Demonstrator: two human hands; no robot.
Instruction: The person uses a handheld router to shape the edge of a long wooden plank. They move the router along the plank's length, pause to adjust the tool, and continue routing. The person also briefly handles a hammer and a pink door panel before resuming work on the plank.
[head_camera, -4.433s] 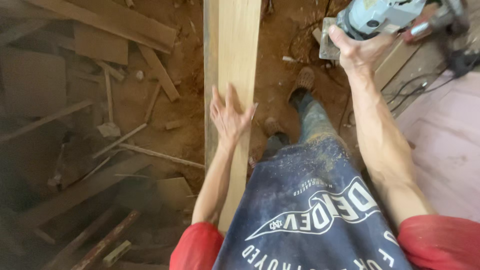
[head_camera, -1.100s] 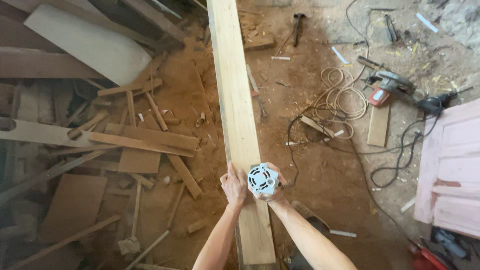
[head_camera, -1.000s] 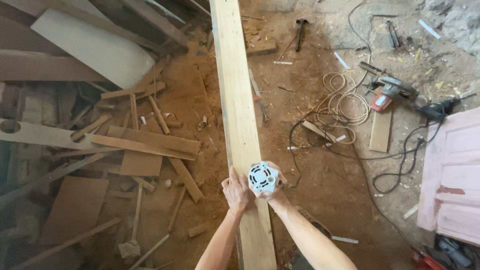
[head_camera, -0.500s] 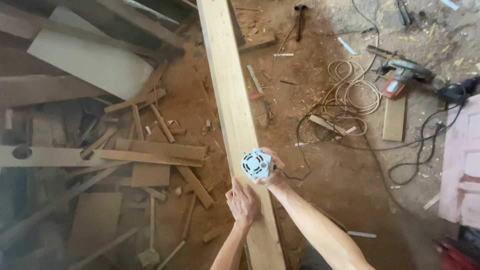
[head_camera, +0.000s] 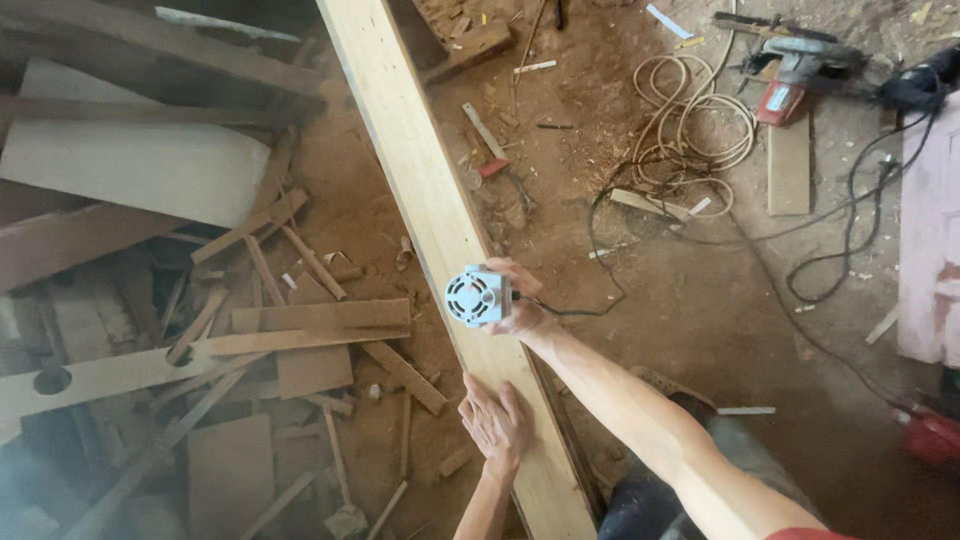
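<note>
Both forearms are bare to the hands: left hand (head_camera: 497, 425), right hand (head_camera: 520, 302). A red sleeve (head_camera: 800, 534) edge and dark trousers (head_camera: 640, 510) show.

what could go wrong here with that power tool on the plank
The left hand lies flat on the long plank close behind the grey power tool gripped by the right hand; a slip or kickback could reach those fingers. The tool's black cord trails loose across the dirt floor and might snag. Offcuts lying about could trip a step.
</note>
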